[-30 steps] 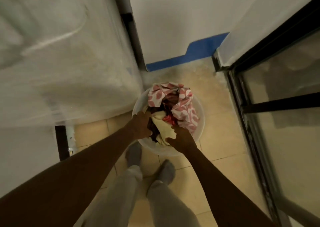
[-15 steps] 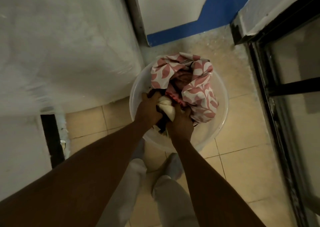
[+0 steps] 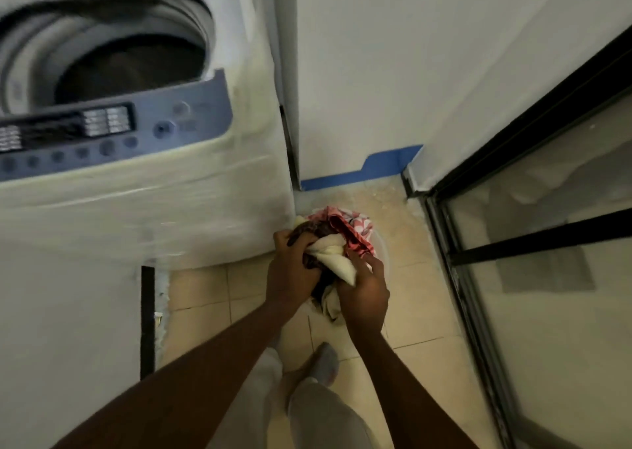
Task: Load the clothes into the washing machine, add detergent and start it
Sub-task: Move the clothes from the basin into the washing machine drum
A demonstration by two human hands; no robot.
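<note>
A bundle of clothes, cream, dark brown and red-and-white patterned, is lifted above the white plastic basin on the floor. My left hand grips the dark part of the bundle from the left. My right hand grips the cream cloth from the right. The top-loading washing machine stands at the left with its lid open, showing the dark drum and a blue control panel. The basin is mostly hidden behind the clothes.
A white wall with a blue skirting strip runs behind the basin. A black-framed glass door lines the right side. My feet stand on the beige tiled floor below the hands.
Both hands have closed on the clothes and raised the bundle out of the basin. The view has tilted up, bringing the open washing machine drum and panel into sight.
</note>
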